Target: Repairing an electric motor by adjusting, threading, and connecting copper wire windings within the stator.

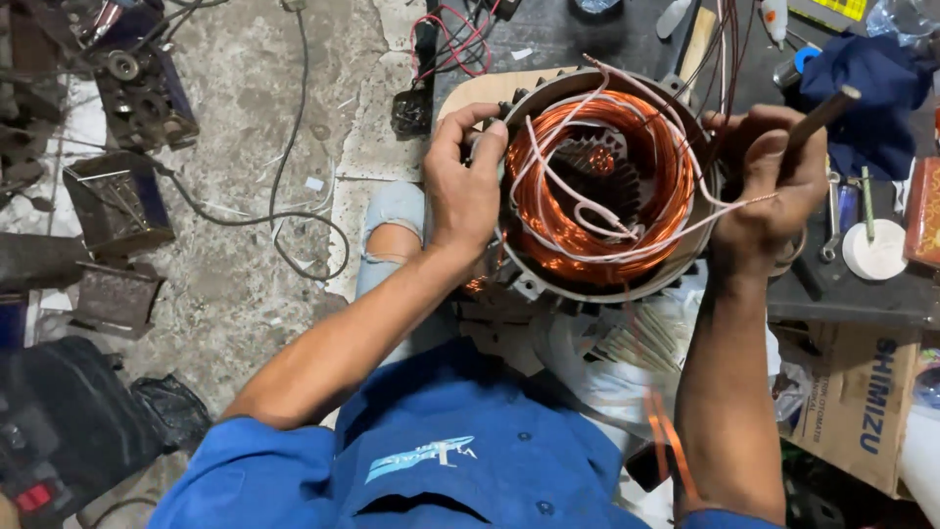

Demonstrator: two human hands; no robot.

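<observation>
In the middle of the frame, slightly right, we see a round grey metal motor stator wound with bright copper wire coils, resting on its side against a pale wooden board. The left hand lies curled over the stator's left rim, fingers closed on the housing edge and steadying it. The right hand wraps the right rim; it is closed around a brown wooden stick that points toward the upper right, and pinches a thin pink-white lead wire running across from the coils.

Judging by how things lie, the winding looks largely in place: coils fill the slots all round, and white sleeved leads loop loosely over them. The leads are not yet tied down or dressed, and several strands stick out untidily, so lacing and tidying appear to remain.

At the right edge a dark workbench carries a white round disc and a blue cloth; a cardboard box sits lower right.
</observation>
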